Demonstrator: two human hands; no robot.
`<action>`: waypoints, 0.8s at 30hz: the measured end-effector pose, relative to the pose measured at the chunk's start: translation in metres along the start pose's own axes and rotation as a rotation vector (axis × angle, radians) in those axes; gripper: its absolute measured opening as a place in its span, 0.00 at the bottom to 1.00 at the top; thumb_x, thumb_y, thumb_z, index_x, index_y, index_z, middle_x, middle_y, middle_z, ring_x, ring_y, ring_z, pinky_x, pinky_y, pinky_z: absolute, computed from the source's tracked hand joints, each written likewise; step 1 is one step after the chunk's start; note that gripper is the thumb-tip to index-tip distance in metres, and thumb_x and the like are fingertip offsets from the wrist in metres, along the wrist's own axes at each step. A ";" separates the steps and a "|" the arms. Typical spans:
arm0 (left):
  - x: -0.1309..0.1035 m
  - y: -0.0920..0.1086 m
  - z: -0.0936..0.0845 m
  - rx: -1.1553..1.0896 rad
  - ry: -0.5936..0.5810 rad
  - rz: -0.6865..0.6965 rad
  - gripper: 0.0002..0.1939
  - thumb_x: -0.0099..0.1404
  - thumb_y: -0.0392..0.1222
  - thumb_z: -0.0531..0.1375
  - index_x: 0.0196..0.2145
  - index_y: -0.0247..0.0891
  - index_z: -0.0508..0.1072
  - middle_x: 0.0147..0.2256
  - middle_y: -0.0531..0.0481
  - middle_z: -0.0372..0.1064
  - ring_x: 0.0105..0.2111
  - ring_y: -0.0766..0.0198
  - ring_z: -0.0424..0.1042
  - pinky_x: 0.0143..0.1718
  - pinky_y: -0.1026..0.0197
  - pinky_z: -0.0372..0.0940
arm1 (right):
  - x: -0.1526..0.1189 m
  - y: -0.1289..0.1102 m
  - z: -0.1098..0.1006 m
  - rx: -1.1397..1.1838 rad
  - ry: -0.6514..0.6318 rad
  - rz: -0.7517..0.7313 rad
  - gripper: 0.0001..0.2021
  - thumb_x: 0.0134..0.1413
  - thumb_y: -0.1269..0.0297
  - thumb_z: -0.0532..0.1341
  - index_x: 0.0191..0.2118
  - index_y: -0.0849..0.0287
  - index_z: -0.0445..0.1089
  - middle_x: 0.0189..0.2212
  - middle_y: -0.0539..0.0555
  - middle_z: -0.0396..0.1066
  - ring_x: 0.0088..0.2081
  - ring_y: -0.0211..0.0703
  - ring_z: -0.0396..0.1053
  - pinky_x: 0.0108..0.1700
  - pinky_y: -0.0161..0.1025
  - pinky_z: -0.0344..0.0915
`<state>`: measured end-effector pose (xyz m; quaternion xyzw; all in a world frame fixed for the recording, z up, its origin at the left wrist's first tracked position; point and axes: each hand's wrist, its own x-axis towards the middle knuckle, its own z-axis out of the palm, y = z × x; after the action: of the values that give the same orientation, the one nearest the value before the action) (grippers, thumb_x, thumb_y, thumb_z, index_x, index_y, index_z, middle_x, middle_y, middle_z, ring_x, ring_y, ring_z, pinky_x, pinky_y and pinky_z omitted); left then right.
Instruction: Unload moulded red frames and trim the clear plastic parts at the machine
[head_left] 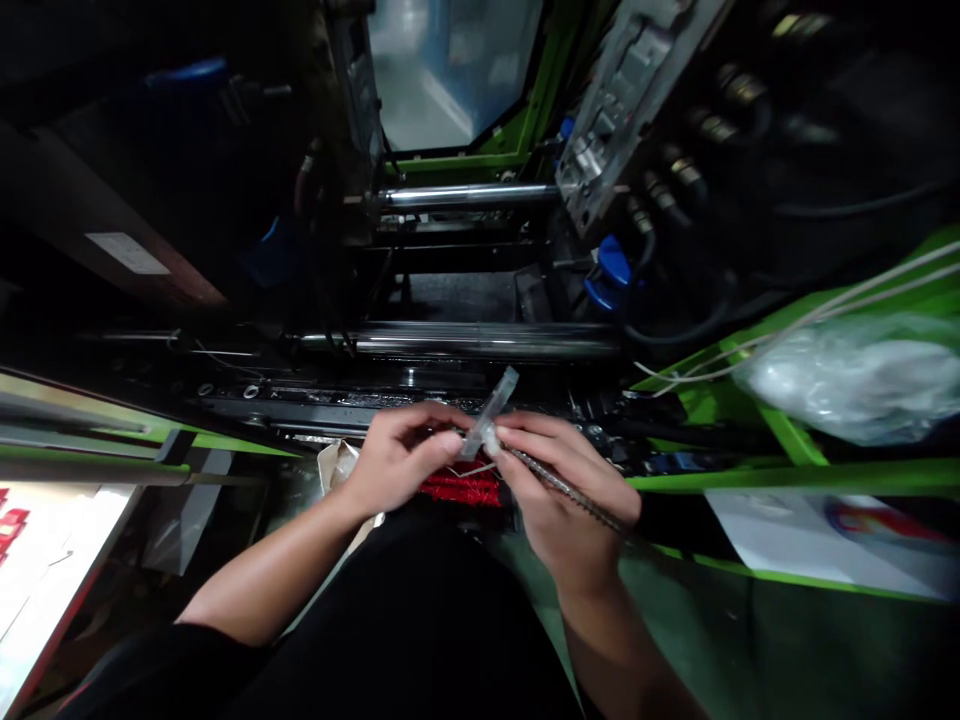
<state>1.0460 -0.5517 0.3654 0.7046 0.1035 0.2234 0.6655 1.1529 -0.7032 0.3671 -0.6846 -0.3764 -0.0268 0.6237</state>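
Note:
A small clear plastic piece (491, 408), long and narrow, is tilted up between my two hands. My left hand (405, 455) pinches its lower end between thumb and fingers. In my right hand (566, 490) a thin, dark ribbed rod (574, 492) lies along the fingers, and the fingertips press a whitish bit at its tip against the clear piece. What this whitish bit is, I cannot make out. Below the hands shows bright red material (465, 487), partly covered by them.
Metal bars (480, 340) of a machine run across in front. A metal mould plate (615, 110) stands at upper right. Green frame parts (795, 430), a clear plastic bag (862, 380) and cables are on the right. An open cardboard box (330, 468) is beside my left hand.

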 end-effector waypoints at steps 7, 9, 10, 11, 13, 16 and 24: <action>0.017 0.012 -0.009 -0.023 -0.088 -0.190 0.09 0.65 0.45 0.65 0.33 0.35 0.76 0.27 0.50 0.71 0.25 0.65 0.70 0.28 0.65 0.64 | -0.002 0.003 -0.008 0.072 -0.187 -0.036 0.16 0.56 0.76 0.68 0.44 0.45 0.81 0.44 0.50 0.79 0.45 0.46 0.77 0.48 0.47 0.75; 0.017 0.012 -0.009 -0.031 -0.091 -0.210 0.09 0.64 0.44 0.65 0.31 0.35 0.76 0.25 0.51 0.70 0.24 0.66 0.69 0.27 0.65 0.63 | -0.003 0.004 -0.007 0.110 -0.191 -0.003 0.15 0.56 0.76 0.68 0.43 0.45 0.81 0.44 0.50 0.79 0.44 0.46 0.77 0.48 0.47 0.74; 0.017 0.011 -0.008 -0.046 -0.086 -0.218 0.09 0.64 0.44 0.65 0.31 0.35 0.76 0.25 0.51 0.70 0.24 0.66 0.69 0.27 0.66 0.63 | -0.004 0.004 -0.006 0.146 -0.181 0.024 0.15 0.55 0.76 0.69 0.42 0.46 0.82 0.43 0.51 0.79 0.44 0.46 0.77 0.48 0.47 0.75; 0.017 0.009 -0.007 -0.066 -0.075 -0.221 0.08 0.64 0.43 0.65 0.31 0.35 0.76 0.25 0.52 0.70 0.23 0.66 0.68 0.27 0.66 0.63 | -0.005 0.005 -0.006 0.202 -0.168 0.059 0.14 0.54 0.76 0.69 0.41 0.47 0.82 0.43 0.51 0.80 0.44 0.46 0.77 0.48 0.47 0.75; 0.016 0.003 -0.005 -0.110 -0.021 -0.215 0.07 0.64 0.40 0.64 0.30 0.34 0.75 0.24 0.51 0.70 0.23 0.67 0.69 0.28 0.66 0.64 | -0.006 0.008 -0.004 0.388 -0.148 0.154 0.12 0.52 0.74 0.72 0.39 0.46 0.82 0.41 0.51 0.80 0.42 0.46 0.77 0.45 0.46 0.76; 0.017 -0.013 -0.008 -0.188 0.160 -0.218 0.08 0.64 0.40 0.65 0.30 0.33 0.74 0.27 0.48 0.73 0.22 0.68 0.68 0.26 0.67 0.62 | -0.004 0.011 0.000 0.734 -0.151 0.350 0.09 0.48 0.66 0.75 0.36 0.46 0.81 0.37 0.50 0.78 0.36 0.44 0.76 0.37 0.43 0.76; -0.004 0.010 -0.081 -0.140 0.711 -0.057 0.10 0.56 0.37 0.68 0.36 0.37 0.74 0.26 0.53 0.69 0.21 0.73 0.61 0.21 0.72 0.55 | 0.016 0.033 0.020 1.035 -0.129 0.682 0.11 0.41 0.61 0.76 0.33 0.47 0.79 0.35 0.51 0.75 0.29 0.39 0.69 0.28 0.38 0.70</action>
<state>1.0046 -0.4821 0.3757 0.5326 0.3325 0.4421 0.6406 1.1741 -0.6758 0.3431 -0.3755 -0.1377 0.4010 0.8241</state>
